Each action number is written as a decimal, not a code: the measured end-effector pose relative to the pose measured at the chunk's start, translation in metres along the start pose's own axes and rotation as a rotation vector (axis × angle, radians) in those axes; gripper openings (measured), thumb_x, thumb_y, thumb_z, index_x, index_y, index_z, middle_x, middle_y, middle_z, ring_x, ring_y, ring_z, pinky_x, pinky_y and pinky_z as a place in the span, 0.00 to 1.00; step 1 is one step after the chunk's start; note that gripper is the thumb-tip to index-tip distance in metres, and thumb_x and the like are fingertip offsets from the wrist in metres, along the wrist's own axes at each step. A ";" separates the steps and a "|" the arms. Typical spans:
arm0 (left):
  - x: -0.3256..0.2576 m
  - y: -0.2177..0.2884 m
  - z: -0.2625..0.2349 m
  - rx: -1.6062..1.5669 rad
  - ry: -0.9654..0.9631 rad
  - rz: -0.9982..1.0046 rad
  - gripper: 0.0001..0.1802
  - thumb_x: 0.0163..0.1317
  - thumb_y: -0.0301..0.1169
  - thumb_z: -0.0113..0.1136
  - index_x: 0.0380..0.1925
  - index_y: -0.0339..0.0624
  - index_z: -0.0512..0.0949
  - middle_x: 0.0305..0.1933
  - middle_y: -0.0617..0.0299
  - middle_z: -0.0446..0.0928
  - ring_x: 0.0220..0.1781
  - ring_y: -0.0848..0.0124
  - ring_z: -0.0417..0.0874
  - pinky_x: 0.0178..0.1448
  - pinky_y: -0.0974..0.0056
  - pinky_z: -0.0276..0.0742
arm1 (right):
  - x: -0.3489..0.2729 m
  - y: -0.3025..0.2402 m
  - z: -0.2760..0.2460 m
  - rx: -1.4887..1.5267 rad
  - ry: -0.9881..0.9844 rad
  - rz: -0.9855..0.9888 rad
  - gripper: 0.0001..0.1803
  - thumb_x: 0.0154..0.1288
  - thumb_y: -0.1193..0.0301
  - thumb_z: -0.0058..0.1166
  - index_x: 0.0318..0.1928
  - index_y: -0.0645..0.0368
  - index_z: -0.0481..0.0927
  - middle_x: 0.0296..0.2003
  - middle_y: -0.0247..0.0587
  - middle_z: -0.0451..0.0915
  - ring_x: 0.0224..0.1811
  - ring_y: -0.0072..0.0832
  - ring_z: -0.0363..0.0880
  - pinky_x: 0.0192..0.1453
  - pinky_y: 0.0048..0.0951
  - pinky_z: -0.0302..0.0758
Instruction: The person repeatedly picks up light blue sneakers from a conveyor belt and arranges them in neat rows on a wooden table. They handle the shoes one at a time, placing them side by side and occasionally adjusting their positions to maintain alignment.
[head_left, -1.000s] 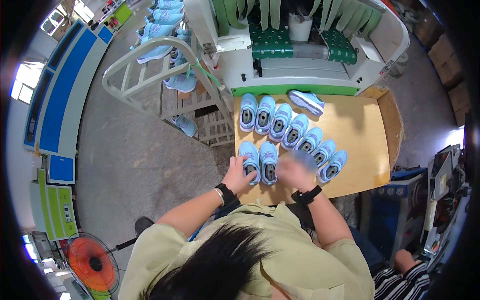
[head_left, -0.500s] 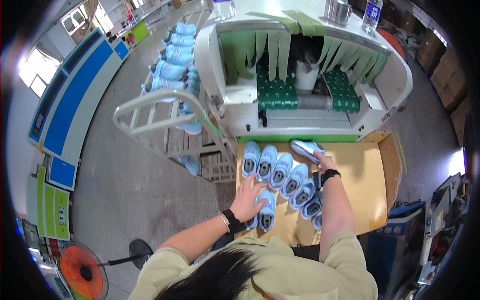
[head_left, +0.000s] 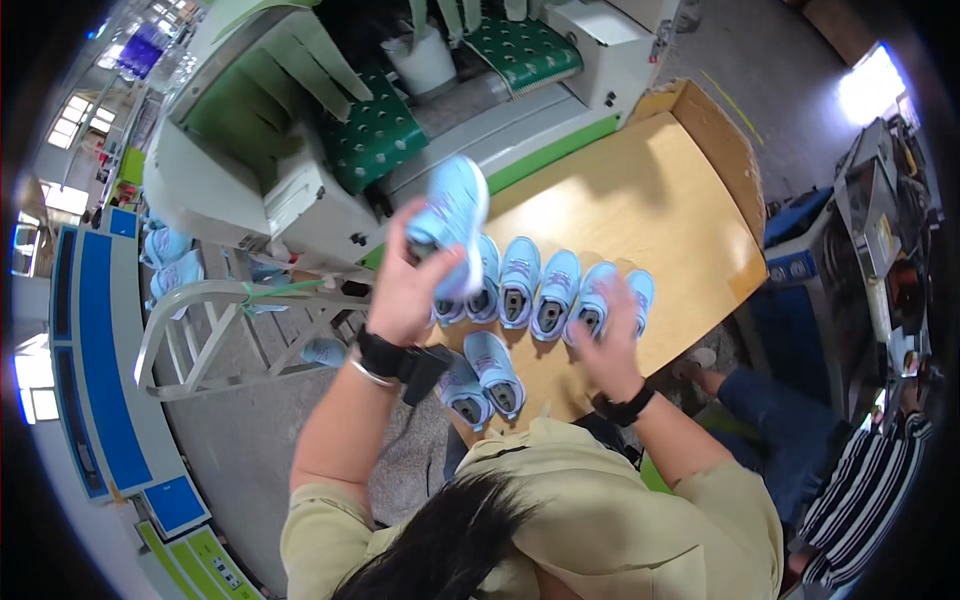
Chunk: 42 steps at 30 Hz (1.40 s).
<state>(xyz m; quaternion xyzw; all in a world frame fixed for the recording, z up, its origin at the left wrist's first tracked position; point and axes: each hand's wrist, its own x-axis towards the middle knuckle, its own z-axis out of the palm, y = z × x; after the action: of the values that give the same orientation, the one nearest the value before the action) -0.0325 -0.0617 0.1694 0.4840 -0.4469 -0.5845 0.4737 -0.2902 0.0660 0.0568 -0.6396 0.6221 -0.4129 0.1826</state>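
Raised above the left end of the table, a light blue sneaker (head_left: pixel 452 205) is gripped in my left hand (head_left: pixel 402 295), its toe pointing up. Thumb and fingers clasp it near the heel opening. Lower down, my right hand (head_left: pixel 615 350) hovers over the right part of a row of similar sneakers (head_left: pixel 518 280), fingers apart and slightly blurred. It partly covers one sneaker (head_left: pixel 590 312); contact cannot be made out. Dark inserts show inside the row's openings. Closer to my body, two more sneakers (head_left: pixel 493 368) stand side by side.
The tan tabletop (head_left: pixel 610 190) has a raised cardboard edge (head_left: pixel 712 140) at right. Beyond it stands a machine with a perforated green belt (head_left: pixel 375 135) and hanging strips. A metal rack (head_left: pixel 225 295) holding sneakers is at left. Another person's striped sleeve (head_left: pixel 865 490) shows at right.
My left hand has gone from resting by the row to holding a sneaker up. My right hand has left the lone sneaker at the table's far side and come nearer. The view has turned.
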 end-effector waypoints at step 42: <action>-0.134 -0.165 -0.037 1.238 -0.348 -0.092 0.30 0.77 0.55 0.44 0.73 0.58 0.67 0.83 0.55 0.53 0.79 0.55 0.61 0.76 0.26 0.49 | -0.013 0.036 0.029 -0.350 -0.424 -0.155 0.47 0.59 0.53 0.69 0.76 0.50 0.63 0.73 0.58 0.62 0.76 0.60 0.56 0.78 0.66 0.46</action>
<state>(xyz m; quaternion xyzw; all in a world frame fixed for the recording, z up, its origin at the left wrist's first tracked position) -0.0045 0.0928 0.0212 0.5845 -0.7505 -0.3084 0.0019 -0.2897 0.0641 0.0090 -0.7793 0.5810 -0.1689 0.1634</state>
